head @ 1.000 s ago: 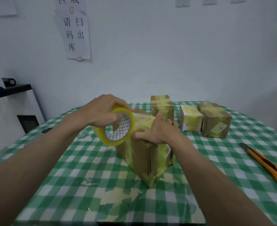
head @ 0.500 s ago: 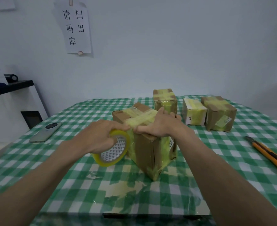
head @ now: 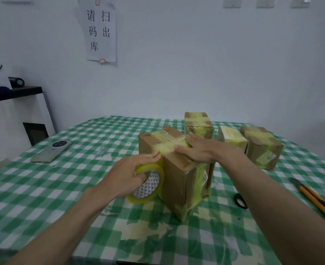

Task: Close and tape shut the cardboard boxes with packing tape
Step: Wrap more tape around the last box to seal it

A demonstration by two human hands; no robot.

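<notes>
A brown cardboard box (head: 177, 186) stands upright in the middle of the table, its top crossed by yellowish tape. My right hand (head: 198, 150) lies flat on the box top, fingers straight, pressing the tape strip down. My left hand (head: 133, 175) grips a roll of yellow packing tape (head: 148, 185) held against the box's left side, just below the top edge. The strip runs from the roll up over that edge.
Three taped boxes stand behind: a tall box (head: 198, 122), a small yellow-wrapped box (head: 231, 138), and a brown box (head: 263, 148). An orange utility knife (head: 318, 201) lies at right, a black ring (head: 240, 200) by my right forearm, a phone (head: 51, 151) at left.
My left hand has carried the tape roll from above the box down its left side, drawing the strip over the top. My right hand has stayed on the box top.
</notes>
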